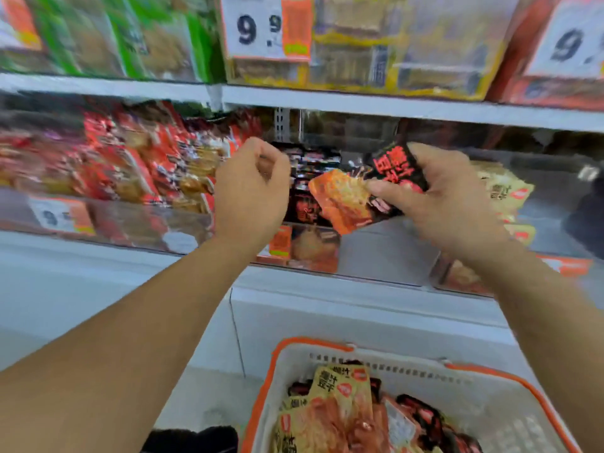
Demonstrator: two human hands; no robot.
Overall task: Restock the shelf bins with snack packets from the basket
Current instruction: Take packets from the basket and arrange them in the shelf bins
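My right hand (451, 197) grips a black and red snack packet (366, 191) and holds it in front of the middle shelf bin (376, 250), which has dark packets (310, 184) at its back. My left hand (251, 194) is curled loosely beside the packet, with nothing visible in it. Below, a white basket with an orange rim (284, 351) holds several yellow packets (340, 397) and black packets (428, 416).
The left bin is piled with red packets (137, 158). The right bin holds yellow packets (503, 188). Clear bin fronts carry price tags (62, 217). The upper shelf (359, 103) bears boxed goods and 9.9 price signs (258, 27).
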